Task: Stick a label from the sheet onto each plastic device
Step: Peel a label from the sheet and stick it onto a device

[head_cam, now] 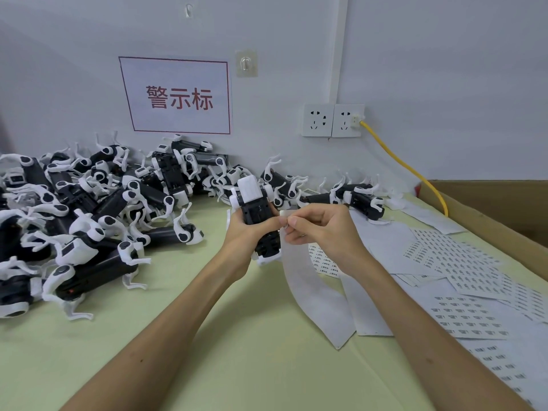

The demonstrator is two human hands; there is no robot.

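My left hand [247,232] grips a black-and-white plastic device [257,209], held upright above the table with its white end up. My right hand [318,229] pinches the top of a long white label strip [311,286] right beside the device; the strip hangs down and curls onto the green tabletop [225,336]. Thumb and forefinger meet at a small label near the device's right side. Label sheets [462,262] printed with small dark labels lie spread to the right.
A big pile of black-and-white devices [89,209] covers the left and back of the table. A few more devices [355,197] lie at the back right. A cardboard box [489,209] stands far right; a yellow cable [406,167] runs from wall sockets.
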